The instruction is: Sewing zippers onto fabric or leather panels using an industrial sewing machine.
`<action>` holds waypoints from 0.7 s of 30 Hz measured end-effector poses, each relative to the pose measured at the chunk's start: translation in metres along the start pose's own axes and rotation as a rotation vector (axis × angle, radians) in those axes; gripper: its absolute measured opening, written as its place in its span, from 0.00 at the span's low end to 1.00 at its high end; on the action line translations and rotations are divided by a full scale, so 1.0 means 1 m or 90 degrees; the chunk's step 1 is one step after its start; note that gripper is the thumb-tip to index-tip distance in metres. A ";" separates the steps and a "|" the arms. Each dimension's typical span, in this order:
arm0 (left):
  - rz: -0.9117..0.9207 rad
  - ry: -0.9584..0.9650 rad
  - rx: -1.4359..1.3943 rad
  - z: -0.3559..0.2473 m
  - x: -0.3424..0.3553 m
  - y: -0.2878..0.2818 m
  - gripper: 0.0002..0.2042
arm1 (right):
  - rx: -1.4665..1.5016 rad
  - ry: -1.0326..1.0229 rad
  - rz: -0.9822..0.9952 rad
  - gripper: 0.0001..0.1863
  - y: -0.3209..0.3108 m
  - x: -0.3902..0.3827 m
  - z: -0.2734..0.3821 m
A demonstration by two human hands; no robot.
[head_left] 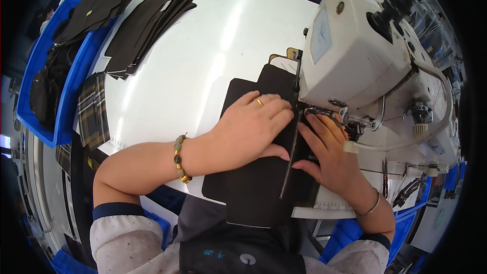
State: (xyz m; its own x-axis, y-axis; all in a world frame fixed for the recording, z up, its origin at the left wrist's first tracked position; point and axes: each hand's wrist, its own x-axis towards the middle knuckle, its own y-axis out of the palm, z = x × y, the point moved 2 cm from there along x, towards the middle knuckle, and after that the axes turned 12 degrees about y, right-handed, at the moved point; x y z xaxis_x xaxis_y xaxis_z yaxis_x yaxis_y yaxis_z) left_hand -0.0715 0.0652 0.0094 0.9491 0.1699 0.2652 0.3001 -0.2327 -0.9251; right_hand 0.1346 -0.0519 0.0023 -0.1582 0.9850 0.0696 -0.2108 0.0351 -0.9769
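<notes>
Dark fabric (243,187) lies over the near edge of the white tabletop (187,56), its zipper (288,172) running away from me, slightly rightward, between my left hand (253,124) and right hand (332,160), both palm-down, unclenched, about equally near it.

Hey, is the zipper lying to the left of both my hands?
No, the zipper passes between your left hand and right hand on the dark fabric.
</notes>
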 end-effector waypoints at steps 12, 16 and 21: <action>0.048 0.104 0.119 0.000 -0.004 0.003 0.34 | -0.007 -0.025 -0.038 0.40 0.007 0.000 -0.002; -0.032 0.046 0.048 -0.012 -0.008 0.013 0.34 | -0.033 -0.035 -0.047 0.40 0.006 0.001 -0.001; -0.049 0.059 0.050 -0.009 -0.010 0.014 0.34 | -0.040 -0.017 -0.040 0.41 0.010 -0.002 0.000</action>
State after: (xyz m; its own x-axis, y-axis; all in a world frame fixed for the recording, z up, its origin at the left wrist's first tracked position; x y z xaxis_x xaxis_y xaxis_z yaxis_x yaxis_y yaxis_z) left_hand -0.0758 0.0518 -0.0037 0.9291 0.0948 0.3574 0.3681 -0.1454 -0.9184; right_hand 0.1331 -0.0530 -0.0078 -0.1717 0.9758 0.1354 -0.1608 0.1078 -0.9811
